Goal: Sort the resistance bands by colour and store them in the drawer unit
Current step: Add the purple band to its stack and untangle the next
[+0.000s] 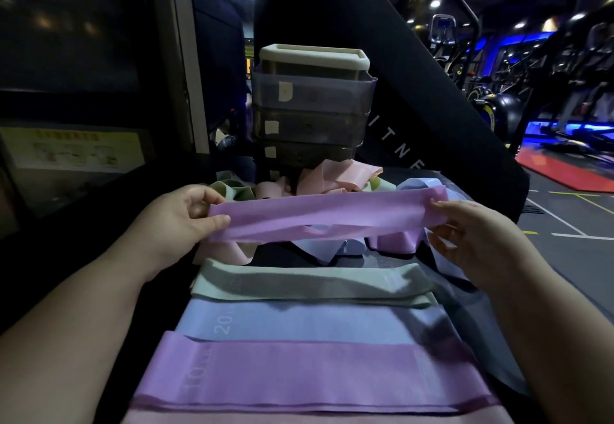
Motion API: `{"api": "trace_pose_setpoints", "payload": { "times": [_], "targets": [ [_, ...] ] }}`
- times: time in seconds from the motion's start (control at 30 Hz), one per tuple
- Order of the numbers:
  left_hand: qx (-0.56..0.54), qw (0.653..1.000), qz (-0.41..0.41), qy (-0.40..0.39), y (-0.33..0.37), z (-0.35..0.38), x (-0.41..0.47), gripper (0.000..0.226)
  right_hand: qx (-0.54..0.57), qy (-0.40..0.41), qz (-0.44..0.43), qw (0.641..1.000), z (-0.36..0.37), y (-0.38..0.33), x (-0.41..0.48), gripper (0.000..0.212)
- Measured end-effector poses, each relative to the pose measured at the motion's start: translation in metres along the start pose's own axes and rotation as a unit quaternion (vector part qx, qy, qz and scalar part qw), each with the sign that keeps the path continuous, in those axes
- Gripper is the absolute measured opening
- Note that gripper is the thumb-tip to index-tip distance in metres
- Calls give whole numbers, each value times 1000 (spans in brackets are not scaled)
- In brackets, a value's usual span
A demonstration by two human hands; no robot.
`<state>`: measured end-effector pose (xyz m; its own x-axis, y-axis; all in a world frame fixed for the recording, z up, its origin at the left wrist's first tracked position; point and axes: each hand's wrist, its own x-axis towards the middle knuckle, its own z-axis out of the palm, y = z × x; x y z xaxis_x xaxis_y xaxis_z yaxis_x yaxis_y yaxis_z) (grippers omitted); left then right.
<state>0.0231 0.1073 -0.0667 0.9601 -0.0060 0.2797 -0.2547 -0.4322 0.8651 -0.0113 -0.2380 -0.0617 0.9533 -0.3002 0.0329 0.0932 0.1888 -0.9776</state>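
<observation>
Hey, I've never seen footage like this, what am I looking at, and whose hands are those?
No machine here: it is one picture from a camera worn on a person's head, looking forward and down, so both hands are that person's own. The left hand and right hand each pinch one end of a purple resistance band, held stretched above a dark surface. Nearer the camera, flat bands lie in a row: a green band, a blue band, a second purple band. Behind the held one sits a loose pile of bands, then a small drawer unit. The background looks like a gym.
</observation>
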Motion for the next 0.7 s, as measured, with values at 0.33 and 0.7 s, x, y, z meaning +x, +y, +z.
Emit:
{"api": "trace_pose_setpoints", "payload": {
  "times": [0.33, 0.7],
  "targets": [
    [-79, 995, -49, -37, 3, -2, 0, 5, 11, -36, 21, 999, -3, -3, 1, 15],
    [-128, 985, -83, -80, 4, -3, -1, 2, -95, 7, -30, 995, -11, 1, 6, 16]
  ]
}}
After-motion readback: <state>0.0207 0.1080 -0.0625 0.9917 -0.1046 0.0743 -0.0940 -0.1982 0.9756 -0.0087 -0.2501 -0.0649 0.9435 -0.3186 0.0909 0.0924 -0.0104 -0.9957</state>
